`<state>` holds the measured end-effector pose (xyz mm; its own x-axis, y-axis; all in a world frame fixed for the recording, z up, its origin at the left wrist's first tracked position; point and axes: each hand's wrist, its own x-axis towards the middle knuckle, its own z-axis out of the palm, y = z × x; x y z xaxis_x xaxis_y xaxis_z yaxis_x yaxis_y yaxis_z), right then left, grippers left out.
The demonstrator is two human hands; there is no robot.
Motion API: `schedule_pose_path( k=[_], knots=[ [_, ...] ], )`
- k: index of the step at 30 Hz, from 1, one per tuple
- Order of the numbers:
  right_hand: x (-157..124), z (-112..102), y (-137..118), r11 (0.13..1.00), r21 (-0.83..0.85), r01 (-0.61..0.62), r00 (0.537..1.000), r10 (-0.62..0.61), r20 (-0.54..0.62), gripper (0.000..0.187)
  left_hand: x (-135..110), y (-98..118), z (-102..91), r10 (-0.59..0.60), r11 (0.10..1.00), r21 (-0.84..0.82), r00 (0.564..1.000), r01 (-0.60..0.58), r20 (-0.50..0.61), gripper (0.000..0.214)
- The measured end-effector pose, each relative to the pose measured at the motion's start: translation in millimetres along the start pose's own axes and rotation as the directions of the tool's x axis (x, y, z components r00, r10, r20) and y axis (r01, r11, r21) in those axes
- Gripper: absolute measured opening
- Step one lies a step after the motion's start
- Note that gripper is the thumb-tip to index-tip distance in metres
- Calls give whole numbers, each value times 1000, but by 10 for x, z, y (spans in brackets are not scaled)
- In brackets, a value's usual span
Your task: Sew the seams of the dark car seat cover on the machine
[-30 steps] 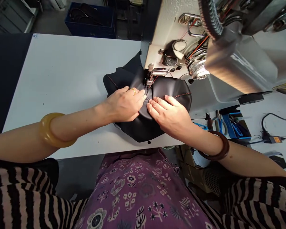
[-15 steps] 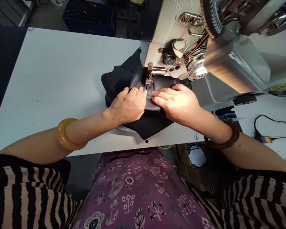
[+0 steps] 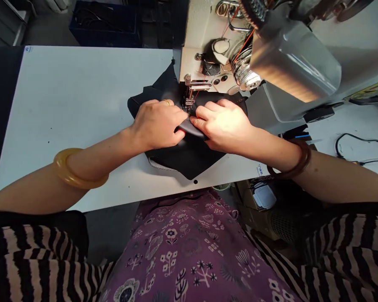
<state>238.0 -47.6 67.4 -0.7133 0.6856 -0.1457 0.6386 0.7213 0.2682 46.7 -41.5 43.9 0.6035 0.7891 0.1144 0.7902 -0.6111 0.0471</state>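
A black piece of fabric or leather [image 3: 195, 161] lies folded on the white table under the sewing machine's presser foot [image 3: 189, 102]. My left hand [image 3: 157, 125] is closed on the material's near fold, left of the foot, with thumb and fingers pinching it. My right hand [image 3: 223, 126] grips the same fold just right of the foot, fingers curled. Both hands sit close together in front of the needle area, fingertips almost meeting. The needle's tip cannot be made out. Red thread runs down the machine head [image 3: 197, 42].
The white table [image 3: 82, 92] stretches to the left. A clear plastic guard [image 3: 299, 63] juts out at the upper right. A dark blue crate [image 3: 107, 25] stands on the floor behind. A black cable [image 3: 349, 136] lies at the right, and a white-lidded box [image 3: 264, 196] sits below the table edge.
Both hands have bunched the material into a raised fold near the foot; the fingers are more curled than before. The whole view has shifted slightly.
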Motion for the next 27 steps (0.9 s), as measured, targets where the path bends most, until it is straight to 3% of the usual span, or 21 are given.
schedule_pose_path(
  k=[7, 10, 11, 12, 13, 14, 15, 16, 17, 18, 20, 22, 25, 27],
  knots=[
    [-50, 97, -125, 998, 41, -57, 994, 60, -92, 37, 14, -1, 140, 100, 994, -33, 984, -106, -146, 32],
    [-36, 115, -124, 998, 37, -48, 991, 52, -124, 35, -112, -214, 189, 176, 959, -181, 960, -217, -218, 40],
    [-29, 114, -117, 999, 22, -41, 991, 43, -124, 34, -164, -346, 217, 130, 948, -247, 953, -200, -274, 45],
    [-22, 114, -109, 1000, 0, -30, 993, 30, -117, 34, -211, -502, 257, 9, 938, -325, 945, -121, -326, 49],
    [-15, 114, -98, 1000, -22, -18, 994, 15, -111, 34, -244, -673, 314, -191, 906, -422, 919, 31, -343, 50],
    [-10, 116, -86, 999, -43, -4, 994, 0, -108, 34, -258, -846, 389, -443, 813, -531, 846, 239, -298, 51],
    [-6, 121, -72, 998, -61, 12, 994, -18, -109, 33, -249, -1008, 480, -662, 644, -626, 731, 439, -168, 53],
    [-4, 131, -57, 997, -76, 31, 993, -39, -114, 32, -219, -1145, 582, -777, 458, -674, 629, 579, 12, 57],
    [-4, 143, -40, 995, -89, 49, 991, -59, -119, 31, -174, -1249, 689, -804, 343, -678, 577, 650, 146, 59],
    [-5, 158, -22, 993, -101, 66, 990, -78, -121, 30, -122, -1315, 792, -791, 270, -674, 557, 688, 252, 56],
    [-10, 188, 15, 988, -121, 94, 988, -107, -113, 30, -49, -1330, 950, -743, 258, -675, 589, 692, 319, 43],
    [-15, 210, 52, 985, -129, 114, 986, -128, -110, 29, -90, -1230, 1010, -740, 311, -675, 616, 669, 269, 36],
    [-25, 220, 108, 984, -116, 138, 982, -151, -117, 28, -441, -999, 925, -727, 493, -576, 672, 652, 139, 28],
    [-33, 218, 145, 983, -102, 153, 979, -165, -120, 27, -784, -866, 802, -674, 602, -481, 729, 637, 120, 22]
  ],
)
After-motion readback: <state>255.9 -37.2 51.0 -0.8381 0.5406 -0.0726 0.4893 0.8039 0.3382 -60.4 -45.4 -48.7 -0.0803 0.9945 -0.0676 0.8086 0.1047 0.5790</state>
